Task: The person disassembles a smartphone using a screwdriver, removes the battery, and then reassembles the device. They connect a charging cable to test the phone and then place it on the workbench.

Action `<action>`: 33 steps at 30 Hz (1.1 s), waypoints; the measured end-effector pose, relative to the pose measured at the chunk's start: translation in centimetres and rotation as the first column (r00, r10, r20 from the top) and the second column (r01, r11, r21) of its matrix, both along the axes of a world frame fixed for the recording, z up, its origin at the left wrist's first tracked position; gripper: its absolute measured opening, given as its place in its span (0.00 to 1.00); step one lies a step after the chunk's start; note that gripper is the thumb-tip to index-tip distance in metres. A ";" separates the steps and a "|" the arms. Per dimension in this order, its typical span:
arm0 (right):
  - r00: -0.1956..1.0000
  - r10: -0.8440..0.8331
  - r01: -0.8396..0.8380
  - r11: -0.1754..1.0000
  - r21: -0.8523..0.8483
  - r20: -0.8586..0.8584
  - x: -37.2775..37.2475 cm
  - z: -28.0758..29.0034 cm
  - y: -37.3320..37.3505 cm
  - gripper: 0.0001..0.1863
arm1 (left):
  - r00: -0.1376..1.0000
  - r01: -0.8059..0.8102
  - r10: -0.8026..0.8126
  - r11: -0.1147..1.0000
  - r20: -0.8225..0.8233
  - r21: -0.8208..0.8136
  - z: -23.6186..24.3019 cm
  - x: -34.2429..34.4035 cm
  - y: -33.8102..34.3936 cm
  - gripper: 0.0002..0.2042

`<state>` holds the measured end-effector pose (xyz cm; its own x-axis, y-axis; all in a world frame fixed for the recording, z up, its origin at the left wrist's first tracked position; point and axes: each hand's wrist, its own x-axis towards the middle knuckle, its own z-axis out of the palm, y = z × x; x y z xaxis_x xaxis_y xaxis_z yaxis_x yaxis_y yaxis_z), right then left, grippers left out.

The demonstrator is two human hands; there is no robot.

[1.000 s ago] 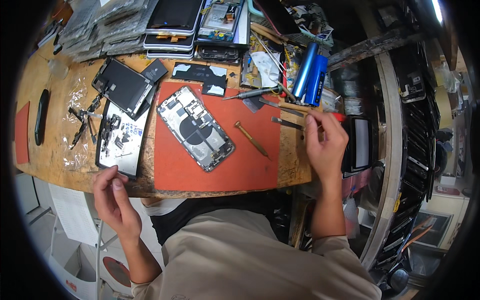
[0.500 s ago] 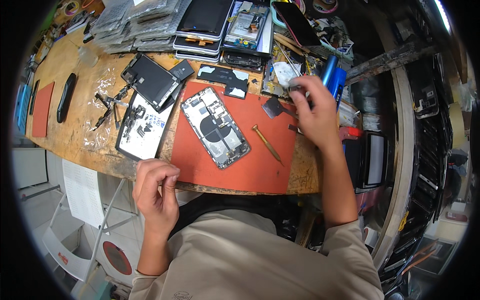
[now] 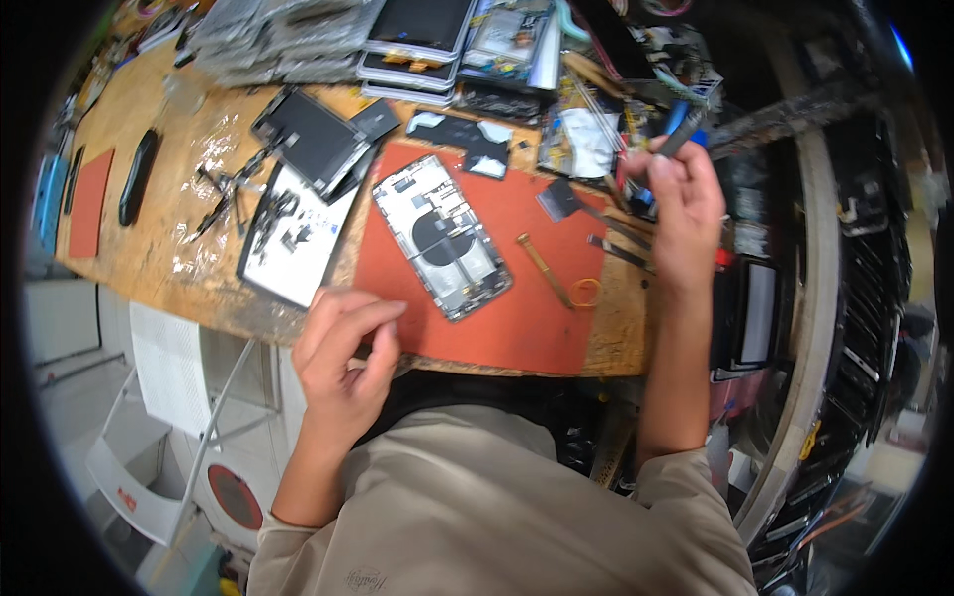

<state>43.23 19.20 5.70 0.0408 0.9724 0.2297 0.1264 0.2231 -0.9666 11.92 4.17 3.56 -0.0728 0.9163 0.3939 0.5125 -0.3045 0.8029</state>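
Note:
My right hand (image 3: 686, 214) is raised at the right end of the workbench, its fingers closed on a slim dark grey stick (image 3: 682, 135) whose exact kind is blurred. At the mat's near left edge my left hand (image 3: 346, 348) hovers with fingers loosely curled and thumb apart, nothing visible in it. Between the hands an opened phone body (image 3: 434, 270) lies on a red mat (image 3: 437, 343), its inner parts bared and a black round patch in its middle. A brass-coloured screwdriver (image 3: 545, 268) lies right of it, a thin orange loop (image 3: 585, 292) by its tip.
Left of the mat are a white panel (image 3: 288, 268) with small parts on it, a dark phone screen (image 3: 310, 144) and loose dark flex parts (image 3: 219, 204). Stacked screens (image 3: 412, 70) and bagged packs (image 3: 288, 40) line the back. Dark strip-like tools (image 3: 624, 230) lie near my right wrist.
My right hand has moved right and now holds the dark stick. The orange loop has appeared by the screwdriver. My left hand has shifted right, and the whole view has moved slightly.

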 end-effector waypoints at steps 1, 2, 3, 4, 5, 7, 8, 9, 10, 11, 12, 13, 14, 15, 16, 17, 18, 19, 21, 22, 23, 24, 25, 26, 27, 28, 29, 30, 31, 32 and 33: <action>0.996 0.021 -0.020 1.000 -0.019 0.086 -0.4 0.6 -1.3 0.10 | 1.000 -0.009 0.009 1.000 0.005 0.004 -0.3 0.0 -0.1 0.13; 0.983 0.005 0.009 0.997 -0.079 0.184 -0.5 1.5 -2.6 0.09 | 1.000 -0.019 0.019 1.000 0.012 -0.009 -0.4 0.0 -0.2 0.14; 0.954 0.020 -0.015 1.000 -0.018 0.299 -0.7 2.2 -3.8 0.08 | 0.999 -0.026 0.027 1.000 0.026 -0.017 -0.7 0.0 -0.3 0.14; 0.911 0.024 -0.045 0.998 0.042 0.412 -0.8 2.9 -5.0 0.07 | 0.998 -0.031 0.032 0.999 0.049 -0.025 -0.9 0.2 -0.3 0.14; 0.854 0.017 -0.082 0.992 0.101 0.520 -0.9 3.6 -6.0 0.07 | 0.997 -0.030 0.032 0.999 0.065 -0.027 -1.2 0.3 -0.3 0.15; 0.876 0.097 -0.186 0.972 0.145 0.473 -1.2 4.8 -7.7 0.05 | 0.996 -0.026 0.029 0.999 0.080 -0.036 -1.4 0.7 -0.2 0.15; 0.849 0.138 -0.272 0.942 0.198 0.510 -1.5 5.2 -8.1 0.06 | 0.995 -0.023 0.026 0.999 0.092 -0.042 -1.4 0.9 -0.1 0.15; 0.881 0.163 -0.263 0.949 0.174 0.444 -2.0 5.3 -8.7 0.07 | 0.996 0.002 0.002 0.999 0.095 -0.048 -1.4 1.2 0.0 0.16; 0.909 0.183 -0.254 0.956 0.150 0.376 -2.6 5.3 -9.2 0.08 | 0.995 0.027 -0.021 0.998 0.100 -0.058 -1.3 1.4 0.1 0.17; 0.937 0.204 -0.250 0.959 0.135 0.285 -3.3 5.2 -9.7 0.09 | 0.994 0.051 -0.044 0.997 0.104 -0.066 -1.3 1.6 0.3 0.17; 0.950 0.204 -0.230 0.969 0.089 0.234 -4.1 5.1 -10.2 0.10 | 0.990 0.079 -0.069 0.994 0.124 -0.076 -1.2 1.7 0.5 0.18; 0.965 0.206 -0.217 0.975 0.051 0.163 -4.9 4.8 -10.7 0.11 | 0.990 0.131 -0.131 0.991 0.059 0.004 -1.4 1.7 0.9 0.21; 0.968 0.218 -0.223 0.975 0.026 0.125 -5.4 4.7 -11.1 0.12 | 0.987 0.149 -0.150 0.989 0.049 0.024 -1.4 1.9 1.1 0.21; 0.954 0.275 -0.282 0.958 0.049 0.123 -5.8 4.3 -10.9 0.15 | 0.985 0.164 -0.166 0.985 0.039 0.043 -1.5 2.1 1.2 0.22; 0.944 0.279 -0.293 0.955 0.055 0.177 -6.0 4.2 -10.9 0.15 | 0.981 0.184 -0.187 0.982 0.047 0.047 -1.6 2.4 1.3 0.22; 0.931 0.287 -0.310 0.948 0.070 0.227 -6.3 4.0 -10.9 0.15 | 0.975 0.216 -0.218 0.975 0.042 0.053 -1.7 2.4 1.3 0.24; 0.917 0.292 -0.325 0.942 0.085 0.271 -6.4 3.9 -10.8 0.16 | 0.976 0.211 -0.213 0.976 0.047 0.047 -1.8 2.5 1.2 0.24; 0.907 0.294 -0.337 0.936 0.101 0.302 -6.5 3.8 -10.6 0.16 | 0.974 0.214 -0.215 0.976 0.068 0.030 -1.8 2.5 1.2 0.25; 0.887 0.293 -0.362 0.921 0.143 0.356 -6.7 3.7 -10.3 0.16 | 0.968 0.224 -0.221 0.974 0.122 -0.015 -1.9 2.5 1.0 0.27; 0.865 0.307 -0.386 0.913 0.134 0.396 -6.7 3.7 -10.2 0.15 | 0.969 0.220 -0.215 0.975 0.123 -0.025 -1.9 2.5 0.9 0.27; 0.841 0.326 -0.416 0.900 0.131 0.432 -6.7 3.7 -10.1 0.13 | 0.968 0.218 -0.211 0.975 0.136 -0.039 -1.9 2.4 0.8 0.28; 0.815 0.343 -0.446 0.886 0.125 0.467 -6.8 3.7 -10.0 0.12 | 0.967 0.217 -0.207 0.975 0.148 -0.054 -1.9 2.4 0.7 0.28; 0.820 0.343 -0.442 0.888 0.127 0.459 -6.8 3.7 -10.0 0.12 | 0.966 0.219 -0.209 0.974 0.152 -0.052 -1.9 2.4 0.7 0.28; 0.824 0.341 -0.439 0.889 0.129 0.452 -6.9 3.7 -10.0 0.12 | 0.965 0.221 -0.211 0.974 0.154 -0.050 -1.9 2.3 0.7 0.29; 0.826 0.343 -0.438 0.890 0.125 0.448 -7.0 3.7 -10.0 0.12 | 0.961 0.228 -0.216 0.972 0.173 -0.051 -1.9 2.3 0.7 0.29; 0.825 0.337 -0.438 0.889 0.136 0.455 -7.0 3.7 -10.0 0.12 | 0.965 0.226 -0.218 0.973 0.146 -0.040 -1.9 2.3 0.8 0.29; 0.820 0.332 -0.439 0.887 0.140 0.465 -7.0 3.7 -10.0 0.12 | 0.965 0.231 -0.225 0.973 0.135 -0.031 -1.9 2.2 0.8 0.29; 0.818 0.323 -0.437 0.887 0.150 0.476 -7.0 3.8 -9.9 0.12 | 0.962 0.241 -0.235 0.970 0.142 -0.026 -1.9 2.2 0.9 0.29; 0.811 0.332 -0.447 0.883 0.145 0.481 -7.1 3.8 -9.9 0.12 | 0.966 0.238 -0.236 0.971 0.106 -0.010 -2.0 2.1 1.0 0.30; 0.807 0.337 -0.454 0.879 0.144 0.486 -7.1 3.9 -9.8 0.12 | 0.967 0.241 -0.240 0.971 0.088 0.001 -2.0 2.1 1.0 0.30; 0.803 0.338 -0.460 0.876 0.149 0.490 -7.1 4.1 -9.8 0.12 | 0.967 0.242 -0.242 0.970 0.085 0.005 -1.9 2.0 1.1 0.31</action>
<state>36.10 9.44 9.77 -0.5012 0.7859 0.3621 0.3654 0.5715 -0.7347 13.96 5.24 1.62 0.1185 0.9127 0.3911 0.3542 -0.4068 0.8421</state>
